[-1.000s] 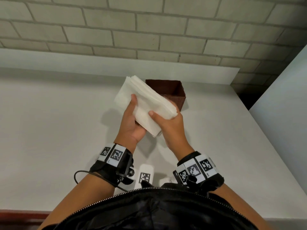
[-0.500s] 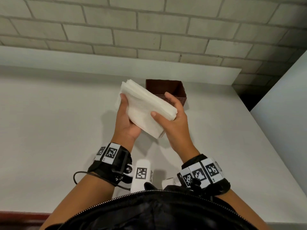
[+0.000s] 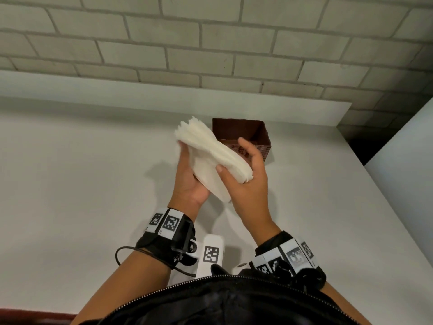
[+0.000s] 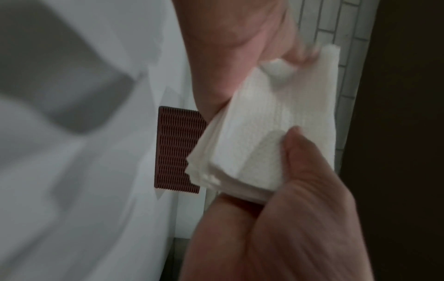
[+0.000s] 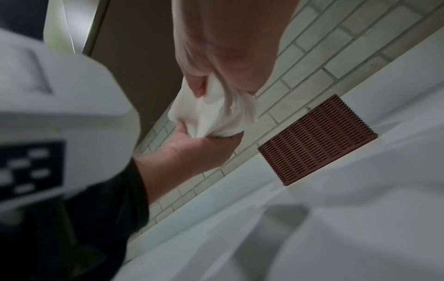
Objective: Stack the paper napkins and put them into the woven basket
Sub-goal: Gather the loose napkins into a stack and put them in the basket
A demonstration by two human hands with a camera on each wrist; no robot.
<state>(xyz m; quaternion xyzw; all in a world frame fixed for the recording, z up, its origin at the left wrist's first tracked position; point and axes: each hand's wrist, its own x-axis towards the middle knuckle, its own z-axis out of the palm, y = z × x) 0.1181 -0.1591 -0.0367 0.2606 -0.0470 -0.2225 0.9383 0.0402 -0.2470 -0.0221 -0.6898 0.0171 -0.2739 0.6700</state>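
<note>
A thick stack of white paper napkins (image 3: 212,152) is held in the air above the white table, tilted on edge. My left hand (image 3: 187,181) grips the stack's left side from below, thumb on its near face. My right hand (image 3: 248,181) grips its right end, thumb pressed on the near face and fingers behind. The stack (image 4: 269,133) fills the left wrist view; in the right wrist view it (image 5: 216,117) bunches between both hands. The brown woven basket (image 3: 255,144) stands just beyond the hands, seemingly with nothing inside; its ribbed wall (image 4: 177,148) (image 5: 317,140) shows in both wrist views.
The white table (image 3: 82,195) ends at a raised white ledge (image 3: 164,95) under a grey brick wall. A white panel (image 3: 403,160) stands at the right, with a dark gap behind the table's right corner.
Both hands turned the stack more on edge and lifted it slightly toward the basket. The left hand slid up the stack's left side; the right hand's fingers reached further round its right end.
</note>
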